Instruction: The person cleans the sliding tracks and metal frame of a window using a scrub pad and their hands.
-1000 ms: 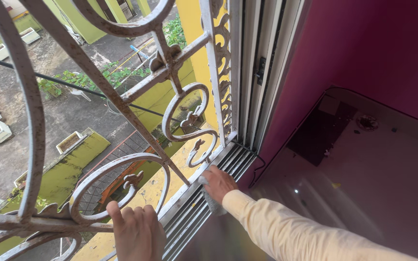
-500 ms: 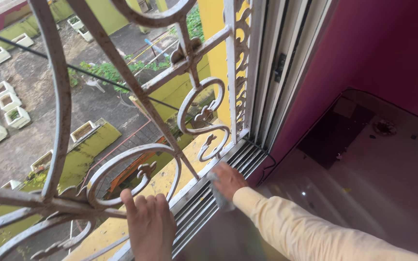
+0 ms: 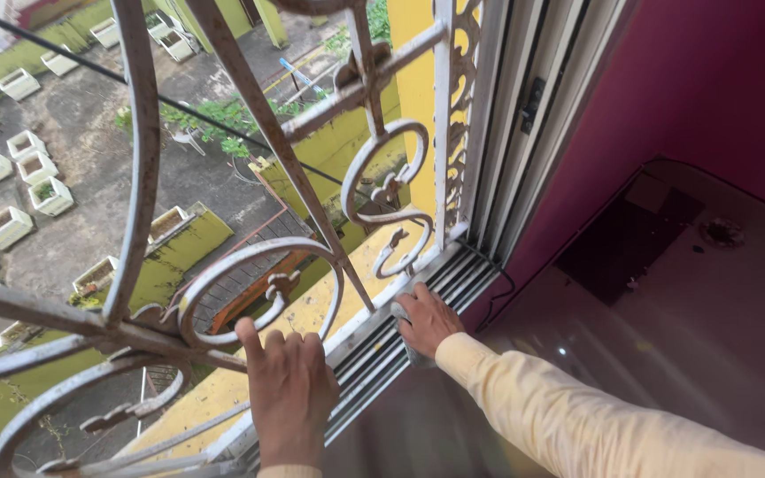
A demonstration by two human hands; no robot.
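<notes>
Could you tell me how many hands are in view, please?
2. The left hand grips the window grille at bottom centre; the right hand presses a cloth on the window track.

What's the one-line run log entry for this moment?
left hand: grips window grille | right hand: presses cloth on window track

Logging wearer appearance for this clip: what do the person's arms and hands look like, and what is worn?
Both hands are bare, with no gloves, rings or watch visible. The right arm wears a long, pale cream-yellow sleeve reaching the wrist. Only a sliver of matching cuff shows at the left hand, at the frame's bottom edge.
</notes>
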